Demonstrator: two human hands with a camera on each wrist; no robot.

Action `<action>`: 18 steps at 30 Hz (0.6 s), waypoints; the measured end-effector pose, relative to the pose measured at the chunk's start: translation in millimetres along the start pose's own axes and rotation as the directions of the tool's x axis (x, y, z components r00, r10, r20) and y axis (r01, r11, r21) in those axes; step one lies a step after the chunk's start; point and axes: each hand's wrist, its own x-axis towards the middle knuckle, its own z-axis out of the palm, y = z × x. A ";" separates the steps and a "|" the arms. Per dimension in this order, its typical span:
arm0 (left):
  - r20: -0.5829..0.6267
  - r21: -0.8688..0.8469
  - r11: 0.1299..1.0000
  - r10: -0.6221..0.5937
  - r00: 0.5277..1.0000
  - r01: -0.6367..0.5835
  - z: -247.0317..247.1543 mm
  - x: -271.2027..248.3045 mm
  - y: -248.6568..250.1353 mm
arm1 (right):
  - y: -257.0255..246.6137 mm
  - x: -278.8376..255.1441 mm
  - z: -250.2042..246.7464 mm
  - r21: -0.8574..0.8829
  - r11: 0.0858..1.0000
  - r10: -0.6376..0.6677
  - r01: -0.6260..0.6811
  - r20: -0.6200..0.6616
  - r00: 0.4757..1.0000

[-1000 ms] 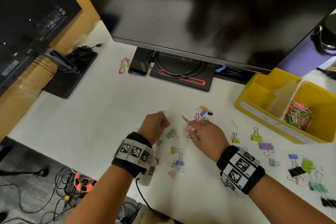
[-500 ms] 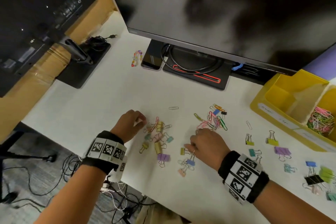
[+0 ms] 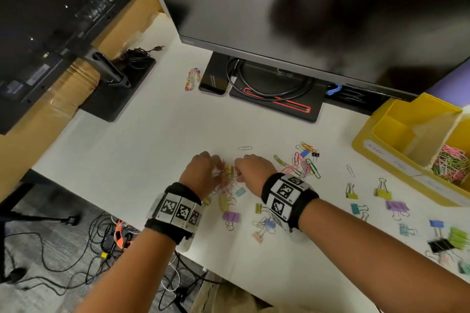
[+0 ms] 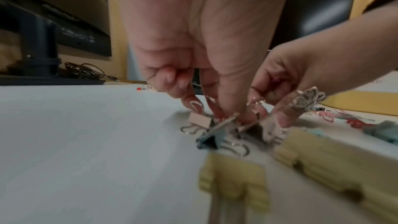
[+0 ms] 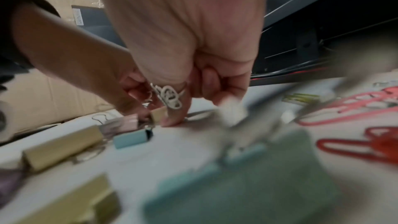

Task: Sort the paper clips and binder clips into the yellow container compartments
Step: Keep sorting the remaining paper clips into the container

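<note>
The binder clips point(image 3: 230, 194) under attention form a small heap on the white desk point(image 3: 142, 150), at the near edge and left of centre. The left hand point(image 3: 201, 173) and right hand point(image 3: 251, 169) meet over the far end of this heap. In the left wrist view the left fingertips point(image 4: 217, 110) are curled down and drawn together on the wire handles of a small pink and a dark clip; whether a clip is actually lifted cannot be told. In the right wrist view the right fingertips point(image 5: 174, 117) press to the desk beside a tan clip point(image 5: 158, 113), curled; a firm pinch is not shown.

Judgement: the step in hand is gathering binder clips for transfer. It is best done by scooping both hands inward so the clips bunch, then closing on the bodies rather than the loose handles, which swing and snag.

The yellow container point(image 3: 381, 157) stands well apart at the far right; its right compartment holds paper clips point(image 3: 451, 162), its left compartment point(image 3: 396, 132) looks empty, so the binder clips likely belong there. A tangle of paper clips point(image 3: 302, 162) lies just right of the right hand; these should be kept out of the scoop. More binder clips are scattered along the near right.
</note>
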 end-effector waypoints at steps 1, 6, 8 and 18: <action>0.010 0.006 1.000 0.005 1.000 -0.005 1.0 1.6 1.6 | 0.5 -1.7 2.7 -0.005 1.000 0.015 -0.015 0.010 1.000; -0.003 -0.162 0.986 0.048 0.999 -0.048 -1.5 5.7 8.4 | 13.3 -15.5 11.7 0.167 0.983 0.077 -0.078 0.014 0.997; -0.015 -0.255 0.965 0.063 0.998 -0.065 -7.3 3.5 15.3 | 25.0 -25.4 6.1 0.374 0.924 0.084 -0.081 0.008 0.996; 0.097 -0.540 0.835 0.191 0.977 -0.109 -29.1 -24.5 56.3 | 43.4 -73.8 -26.0 0.976 0.201 0.197 0.078 -0.118 0.973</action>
